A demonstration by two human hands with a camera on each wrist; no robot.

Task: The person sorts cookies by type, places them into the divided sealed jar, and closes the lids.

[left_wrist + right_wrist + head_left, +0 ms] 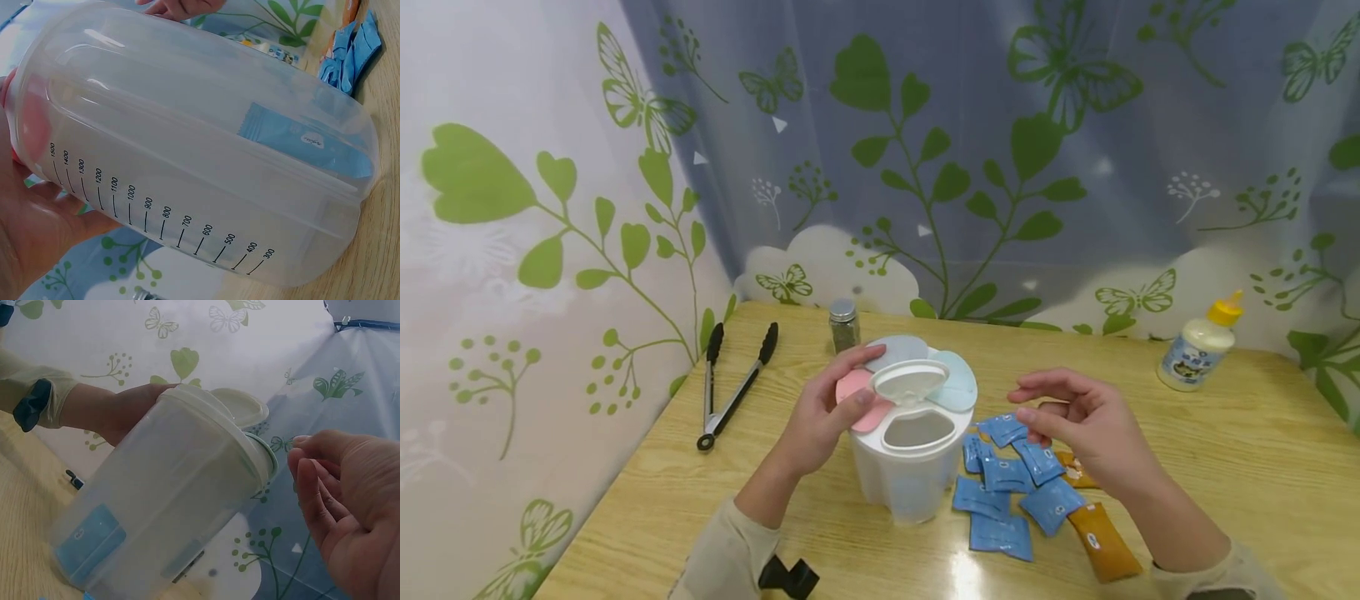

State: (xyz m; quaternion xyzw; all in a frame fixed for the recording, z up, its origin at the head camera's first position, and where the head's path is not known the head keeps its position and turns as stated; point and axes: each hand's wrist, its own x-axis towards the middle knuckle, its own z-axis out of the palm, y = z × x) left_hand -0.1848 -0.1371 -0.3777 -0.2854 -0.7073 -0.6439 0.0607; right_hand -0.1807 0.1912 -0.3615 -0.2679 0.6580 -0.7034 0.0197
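A translucent storage container (917, 492) stands on the table, its divided lid carrying pink, grey and pale blue flaps. The white front flap (910, 382) is raised over an opening. My left hand (820, 417) grips the lid's left side, thumb over the pink flap (857, 408). Through the wall, a blue packet (306, 140) shows at the bottom, beside measuring marks. My right hand (1086, 425) hovers right of the container with loosely bent fingers and nothing in them. Several blue packets (1007, 475) lie beneath and beside it, along with orange packets (1103, 542).
Metal tongs with black tips (730, 408) lie spread at the left. Behind the container is a small glass jar with a silver cap (844, 327). A white bottle with a yellow nozzle (1197, 346) stands at the back right, near the patterned curtain (970, 275).
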